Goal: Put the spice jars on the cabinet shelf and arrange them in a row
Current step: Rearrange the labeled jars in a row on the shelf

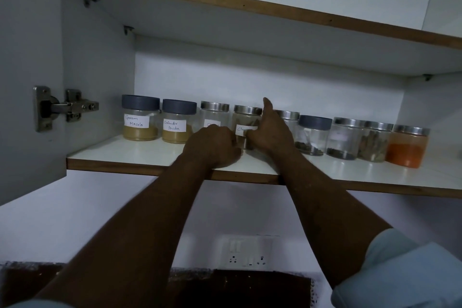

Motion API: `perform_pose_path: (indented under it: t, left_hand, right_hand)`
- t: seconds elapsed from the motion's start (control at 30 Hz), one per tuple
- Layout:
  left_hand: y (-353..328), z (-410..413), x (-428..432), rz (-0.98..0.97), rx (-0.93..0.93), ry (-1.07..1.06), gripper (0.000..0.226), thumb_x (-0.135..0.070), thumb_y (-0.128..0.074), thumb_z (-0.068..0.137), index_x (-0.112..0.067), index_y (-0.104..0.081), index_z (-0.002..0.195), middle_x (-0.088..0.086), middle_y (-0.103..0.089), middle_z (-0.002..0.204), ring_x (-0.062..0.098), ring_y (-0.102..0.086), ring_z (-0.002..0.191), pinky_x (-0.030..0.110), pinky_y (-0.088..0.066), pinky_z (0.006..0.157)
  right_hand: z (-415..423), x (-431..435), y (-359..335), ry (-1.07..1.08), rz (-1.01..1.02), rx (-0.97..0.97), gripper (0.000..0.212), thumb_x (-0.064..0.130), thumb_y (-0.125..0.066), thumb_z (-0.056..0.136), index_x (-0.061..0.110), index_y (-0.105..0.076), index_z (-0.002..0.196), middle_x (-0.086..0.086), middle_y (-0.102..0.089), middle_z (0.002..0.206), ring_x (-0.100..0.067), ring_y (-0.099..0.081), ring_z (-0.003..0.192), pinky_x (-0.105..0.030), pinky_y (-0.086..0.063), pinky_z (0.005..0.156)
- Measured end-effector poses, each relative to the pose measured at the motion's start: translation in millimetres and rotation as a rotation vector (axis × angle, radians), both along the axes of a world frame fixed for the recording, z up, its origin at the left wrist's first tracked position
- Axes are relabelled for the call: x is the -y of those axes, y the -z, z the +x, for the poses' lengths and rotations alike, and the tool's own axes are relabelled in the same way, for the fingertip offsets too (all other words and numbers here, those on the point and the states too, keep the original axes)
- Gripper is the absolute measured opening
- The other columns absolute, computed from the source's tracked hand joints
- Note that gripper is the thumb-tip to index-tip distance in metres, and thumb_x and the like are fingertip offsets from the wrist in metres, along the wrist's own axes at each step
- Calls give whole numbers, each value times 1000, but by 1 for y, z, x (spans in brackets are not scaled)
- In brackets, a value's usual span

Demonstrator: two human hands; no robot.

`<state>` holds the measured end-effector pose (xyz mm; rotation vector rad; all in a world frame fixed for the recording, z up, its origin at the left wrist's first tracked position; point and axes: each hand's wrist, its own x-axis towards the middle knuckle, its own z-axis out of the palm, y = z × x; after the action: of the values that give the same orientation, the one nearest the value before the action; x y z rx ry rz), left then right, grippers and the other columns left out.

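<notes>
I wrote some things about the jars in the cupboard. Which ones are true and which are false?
1. The Garam Masala jar has a dark lid. True.
2. The orange powder jar stands at the left end. False: it is at the right end.
3. Both hands are at the shelf. True.
4. The right hand lifts a jar high. False: the jars all stand on the shelf.
5. The upper shelf holds jars. False: none show there.

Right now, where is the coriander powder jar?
In the head view, the coriander powder jar stands second from the left end of the row, between the garam masala jar and a steel-lidded jar.
</notes>
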<state>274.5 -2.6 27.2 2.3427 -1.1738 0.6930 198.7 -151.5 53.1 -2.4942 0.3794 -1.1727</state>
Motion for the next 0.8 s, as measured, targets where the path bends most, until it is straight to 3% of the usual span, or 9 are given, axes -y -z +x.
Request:
perform_pose_path:
  t: [0.1, 0.17, 0.37, 0.5, 0.67, 0.8]
  left_hand:
    - [0, -1, -1, 2, 12, 2, 30, -55, -61, 81, -28, -73, 85, -8, -59, 72, 17, -61, 77, 29, -49, 68]
    - [0, -1, -2, -5, 21, 4, 25, -55, -62, 81, -31, -64, 73, -10, -57, 69, 15, -59, 74, 28, -46, 65]
    - [0, -3, -1, 4, 27, 4, 29, -54, -63, 82, -32, -54, 66, -13, -51, 65, 15, -59, 73, 29, -50, 69]
    - [0, -1, 0, 11, -6, -8, 32, -57, -62, 79, -31, -53, 62, -13, -54, 65, 15, -60, 73, 29, -50, 67]
    - [0, -2, -2, 10, 0, -25, 35, -58, -60, 79, -28, -73, 90, -9, -67, 78, 13, -62, 76, 30, -53, 70]
    - [-1, -3, -3, 10, -8, -35, 33, -57, -62, 80, -27, -73, 89, -9, -66, 76, 13, -62, 76, 29, -53, 70]
  right_hand:
    - [-8, 0, -4, 153, -79, 229, 82, 41, -72, 83, 19, -33, 152, -7, -56, 141, -28, -64, 113, -38, -54, 86]
    - [-15, 11, -9, 222, -188, 282, 72, 48, -68, 87, 19, -39, 146, -7, -52, 142, -29, -66, 108, -38, -55, 85]
    - [-36, 70, -17, 225, -330, -168, 84, 63, -69, 84, 23, -39, 152, -8, -45, 152, -33, -58, 124, -47, -53, 98]
    - [-36, 76, -8, 226, -348, -100, 87, 69, -73, 76, 24, -45, 145, -4, -49, 147, -31, -59, 120, -45, -55, 93]
    - [-32, 76, -6, 229, -427, -52, 80, 68, -77, 72, 25, -48, 133, -3, -57, 135, -29, -53, 118, -43, -51, 89]
    - [-29, 78, -2, 192, -361, -23, 79, 58, -75, 73, 23, -46, 138, -5, -51, 140, -32, -48, 122, -43, -47, 92]
